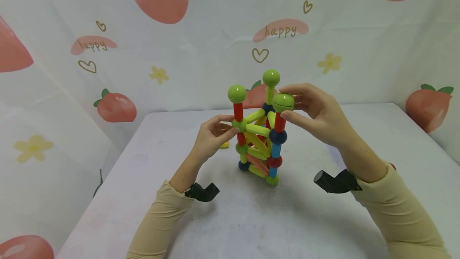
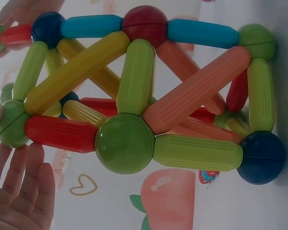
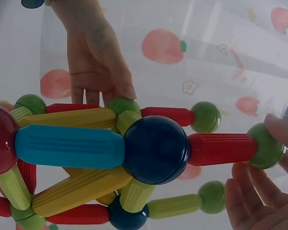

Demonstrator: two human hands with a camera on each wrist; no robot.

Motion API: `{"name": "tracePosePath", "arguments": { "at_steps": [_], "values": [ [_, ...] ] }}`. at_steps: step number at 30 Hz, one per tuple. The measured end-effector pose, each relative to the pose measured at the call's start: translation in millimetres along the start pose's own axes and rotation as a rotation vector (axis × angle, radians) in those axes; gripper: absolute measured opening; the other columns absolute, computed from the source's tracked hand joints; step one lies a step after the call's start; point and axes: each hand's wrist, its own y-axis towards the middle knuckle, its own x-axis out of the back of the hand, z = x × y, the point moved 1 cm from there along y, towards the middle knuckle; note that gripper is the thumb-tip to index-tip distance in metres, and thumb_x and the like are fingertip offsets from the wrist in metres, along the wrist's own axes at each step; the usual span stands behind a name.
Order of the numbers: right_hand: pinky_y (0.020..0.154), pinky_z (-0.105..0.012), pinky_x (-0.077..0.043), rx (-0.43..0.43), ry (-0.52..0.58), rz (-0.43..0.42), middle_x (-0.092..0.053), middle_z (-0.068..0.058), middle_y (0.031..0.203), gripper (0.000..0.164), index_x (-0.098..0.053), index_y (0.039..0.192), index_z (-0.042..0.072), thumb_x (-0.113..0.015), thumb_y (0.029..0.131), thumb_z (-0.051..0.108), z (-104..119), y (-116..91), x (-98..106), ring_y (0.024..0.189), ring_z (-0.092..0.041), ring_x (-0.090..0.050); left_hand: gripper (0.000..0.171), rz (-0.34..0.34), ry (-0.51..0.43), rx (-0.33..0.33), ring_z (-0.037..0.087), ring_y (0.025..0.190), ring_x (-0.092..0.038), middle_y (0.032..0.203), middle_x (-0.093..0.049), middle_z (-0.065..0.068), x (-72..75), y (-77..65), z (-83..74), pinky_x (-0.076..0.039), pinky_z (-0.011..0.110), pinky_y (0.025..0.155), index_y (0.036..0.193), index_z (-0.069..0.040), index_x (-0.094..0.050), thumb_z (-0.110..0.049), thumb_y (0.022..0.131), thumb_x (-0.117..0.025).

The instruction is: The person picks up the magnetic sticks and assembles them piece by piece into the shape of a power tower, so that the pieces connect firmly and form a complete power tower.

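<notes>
A tower of magnetic rods and balls stands on the table, its sides braced with diagonal yellow and orange rods [image 2: 197, 91]. My left hand [image 1: 210, 136] pinches a green ball [image 1: 238, 125] on the tower's left upright between thumb and fingers. Across from it, my right hand [image 1: 320, 111] grips the green top ball [image 1: 283, 102] of the near right upright. Below that ball, a red rod [image 3: 223, 148] runs down to a dark blue ball [image 3: 156, 149]. Two more uprights end in green balls, one at the left [image 1: 237, 93] and one at the back [image 1: 271, 77].
A small yellow piece [image 1: 224, 145] lies on the white table [image 1: 230, 227] behind my left hand. Black wrist mounts [image 1: 338, 181] stick out from both forearms. A fruit-printed cloth [image 1: 208, 51] hangs behind the table.
</notes>
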Motion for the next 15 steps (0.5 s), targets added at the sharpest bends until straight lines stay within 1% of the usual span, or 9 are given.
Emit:
{"name": "tracePosePath", "arguments": {
  "at_steps": [3, 5, 10, 12, 15],
  "values": [
    [0.085, -0.014, -0.050, -0.005, -0.012, -0.005, -0.061, 0.002, 0.108, 0.050, -0.054, 0.120, -0.005, -0.059, 0.073, -0.023, 0.0, -0.3, 0.0, 0.094, -0.010, -0.061, 0.031, -0.002, -0.003, 0.003, 0.011, 0.090, -0.061, 0.119, -0.058, 0.021, -0.3, 0.0, 0.1, -0.053, 0.024, 0.084, 0.115, 0.005, -0.058, 0.000, 0.085, -0.063],
    [0.085, -0.014, -0.050, -0.007, -0.014, -0.006, -0.061, 0.002, 0.108, 0.051, -0.054, 0.120, -0.004, -0.060, 0.073, -0.022, 0.0, -0.1, -0.2, 0.093, -0.010, -0.061, 0.031, -0.002, -0.004, 0.003, 0.011, 0.090, -0.061, 0.119, -0.058, 0.021, -0.6, -0.2, -0.2, -0.053, 0.024, 0.084, 0.116, 0.004, -0.058, 0.000, 0.085, -0.063],
    [0.085, -0.014, -0.050, -0.010, -0.010, -0.003, -0.061, 0.003, 0.107, 0.047, -0.051, 0.118, -0.013, -0.059, 0.074, -0.022, 0.2, 0.4, -0.4, 0.092, -0.010, -0.061, 0.031, -0.006, -0.007, 0.008, 0.009, 0.089, -0.061, 0.118, -0.059, 0.020, -0.9, -0.8, -1.0, -0.053, 0.024, 0.083, 0.115, 0.003, -0.058, -0.002, 0.085, -0.063],
    [0.084, -0.014, -0.050, -0.010, -0.004, -0.002, -0.061, 0.003, 0.107, 0.046, -0.049, 0.118, -0.015, -0.059, 0.074, -0.023, 0.0, 0.3, -0.2, 0.092, -0.010, -0.061, 0.031, -0.005, -0.008, 0.007, 0.008, 0.089, -0.061, 0.117, -0.059, 0.019, -1.1, -1.2, -0.8, -0.053, 0.025, 0.084, 0.115, 0.003, -0.058, -0.002, 0.085, -0.064],
    [0.084, -0.014, -0.051, -0.008, 0.002, 0.003, -0.061, 0.003, 0.107, 0.046, -0.049, 0.118, -0.015, -0.058, 0.074, -0.022, -0.8, -0.6, 1.2, 0.091, -0.009, -0.062, 0.030, -0.006, -0.012, 0.006, 0.007, 0.088, -0.062, 0.116, -0.059, 0.019, -2.3, -2.5, -1.5, -0.053, 0.025, 0.083, 0.114, 0.004, -0.058, -0.002, 0.085, -0.064]
  ]
}}
